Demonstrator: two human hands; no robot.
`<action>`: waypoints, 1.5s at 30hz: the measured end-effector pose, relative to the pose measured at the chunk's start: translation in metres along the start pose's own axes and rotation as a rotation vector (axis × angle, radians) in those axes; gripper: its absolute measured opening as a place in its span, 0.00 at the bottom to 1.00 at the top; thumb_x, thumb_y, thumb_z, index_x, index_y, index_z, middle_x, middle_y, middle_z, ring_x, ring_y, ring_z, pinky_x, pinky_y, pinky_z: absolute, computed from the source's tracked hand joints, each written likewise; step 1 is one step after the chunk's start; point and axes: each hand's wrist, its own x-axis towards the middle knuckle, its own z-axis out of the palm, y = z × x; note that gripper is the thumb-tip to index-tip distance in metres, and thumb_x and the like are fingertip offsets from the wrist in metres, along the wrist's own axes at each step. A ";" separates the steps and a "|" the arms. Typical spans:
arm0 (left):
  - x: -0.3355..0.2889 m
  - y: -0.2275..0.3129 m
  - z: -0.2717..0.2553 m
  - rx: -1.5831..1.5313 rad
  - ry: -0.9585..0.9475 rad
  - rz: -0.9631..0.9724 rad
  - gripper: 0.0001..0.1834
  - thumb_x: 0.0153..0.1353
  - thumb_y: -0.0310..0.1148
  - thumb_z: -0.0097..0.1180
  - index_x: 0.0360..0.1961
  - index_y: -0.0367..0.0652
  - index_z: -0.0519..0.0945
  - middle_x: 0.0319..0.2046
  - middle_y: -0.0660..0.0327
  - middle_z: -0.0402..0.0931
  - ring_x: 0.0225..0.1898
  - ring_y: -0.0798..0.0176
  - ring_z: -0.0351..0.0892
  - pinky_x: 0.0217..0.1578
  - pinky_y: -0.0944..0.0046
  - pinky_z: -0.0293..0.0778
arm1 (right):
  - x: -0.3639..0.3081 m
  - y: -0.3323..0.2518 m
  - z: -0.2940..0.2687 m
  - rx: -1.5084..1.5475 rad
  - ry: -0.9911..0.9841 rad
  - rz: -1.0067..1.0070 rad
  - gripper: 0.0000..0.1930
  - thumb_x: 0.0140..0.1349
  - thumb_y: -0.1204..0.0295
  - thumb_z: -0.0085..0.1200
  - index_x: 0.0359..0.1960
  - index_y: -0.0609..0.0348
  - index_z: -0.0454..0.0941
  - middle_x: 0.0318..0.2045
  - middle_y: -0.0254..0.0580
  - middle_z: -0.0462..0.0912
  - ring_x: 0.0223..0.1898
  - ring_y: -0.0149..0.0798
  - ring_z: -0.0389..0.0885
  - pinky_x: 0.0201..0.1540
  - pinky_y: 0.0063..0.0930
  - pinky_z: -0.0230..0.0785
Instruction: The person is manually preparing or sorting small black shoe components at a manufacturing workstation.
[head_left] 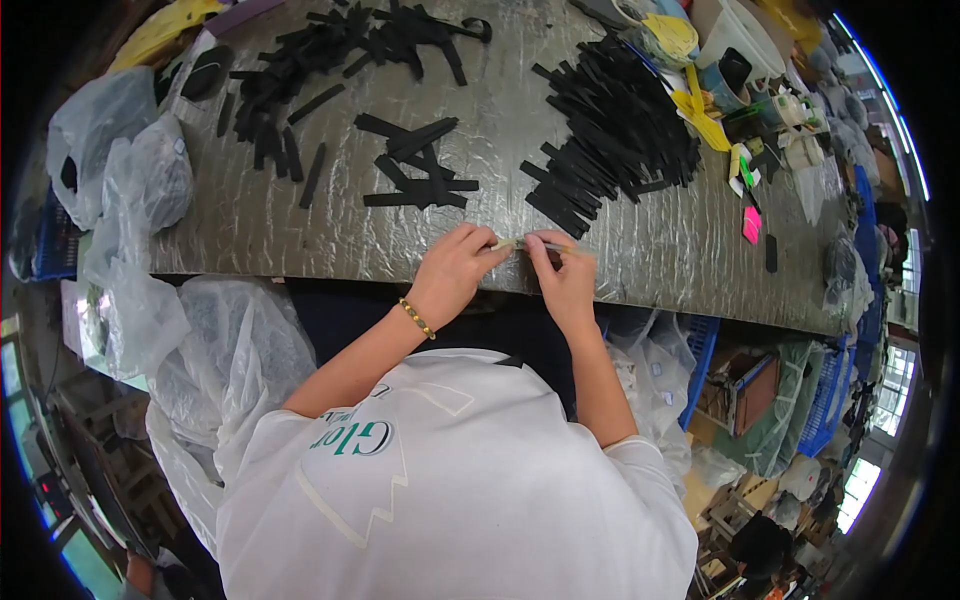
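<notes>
Close to the table's near edge, my two hands meet at the fingertips. Thumb and fingers of my left hand pinch one end of a thin pale yellowish strip. Its other end runs into the closed fingers of my right hand, where a slim stretch shows past the index finger; its exact kind is too small to make out. Just beyond my hands lie loose black fabric strips, some crossing each other. A dense heap of black strips is ahead to the right.
Another tangled pile of black strips covers the table's far left. Clear plastic bags crowd the left edge. Along the right stand a cup, yellow scissors-like handles and a pink tag. Blue crates sit below at right.
</notes>
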 end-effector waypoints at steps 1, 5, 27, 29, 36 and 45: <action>0.000 0.000 0.000 -0.002 0.001 -0.001 0.19 0.49 0.22 0.57 0.44 0.45 0.85 0.36 0.63 0.75 0.42 0.58 0.76 0.42 0.61 0.77 | 0.000 -0.001 0.000 -0.017 -0.001 -0.017 0.09 0.67 0.72 0.58 0.36 0.69 0.83 0.30 0.47 0.84 0.25 0.38 0.81 0.31 0.28 0.72; 0.000 -0.001 0.001 -0.018 -0.001 -0.011 0.19 0.50 0.22 0.56 0.45 0.45 0.85 0.36 0.62 0.75 0.42 0.58 0.76 0.43 0.60 0.77 | -0.001 -0.004 -0.004 -0.060 -0.027 -0.007 0.10 0.68 0.73 0.57 0.36 0.71 0.83 0.30 0.41 0.85 0.31 0.29 0.82 0.36 0.24 0.73; -0.001 -0.004 0.001 -0.249 0.047 -0.170 0.26 0.61 0.20 0.54 0.62 0.43 0.71 0.38 0.56 0.80 0.44 0.50 0.78 0.45 0.53 0.75 | 0.007 -0.017 0.004 -0.137 -0.178 -0.217 0.06 0.65 0.78 0.54 0.42 0.67 0.79 0.38 0.51 0.80 0.40 0.50 0.80 0.44 0.36 0.71; -0.002 -0.004 0.001 -0.251 0.039 -0.181 0.26 0.61 0.20 0.54 0.62 0.43 0.71 0.39 0.56 0.80 0.44 0.50 0.78 0.45 0.53 0.75 | 0.010 -0.013 -0.005 -0.152 -0.172 -0.290 0.09 0.64 0.79 0.54 0.45 0.64 0.77 0.42 0.52 0.77 0.45 0.55 0.77 0.48 0.41 0.70; -0.002 -0.003 -0.004 -0.326 0.052 -0.246 0.22 0.61 0.22 0.57 0.57 0.42 0.74 0.39 0.57 0.79 0.43 0.50 0.78 0.46 0.53 0.74 | 0.018 -0.008 -0.015 -0.399 -0.320 -0.331 0.12 0.60 0.83 0.56 0.45 0.62 0.74 0.48 0.47 0.72 0.50 0.54 0.74 0.52 0.40 0.69; -0.007 -0.026 -0.042 -0.223 0.107 -0.153 0.09 0.57 0.23 0.63 0.39 0.39 0.80 0.39 0.55 0.80 0.44 0.49 0.78 0.46 0.56 0.74 | 0.025 -0.028 -0.004 -0.256 -0.283 -0.347 0.11 0.61 0.80 0.59 0.45 0.61 0.76 0.46 0.47 0.72 0.49 0.52 0.76 0.50 0.38 0.70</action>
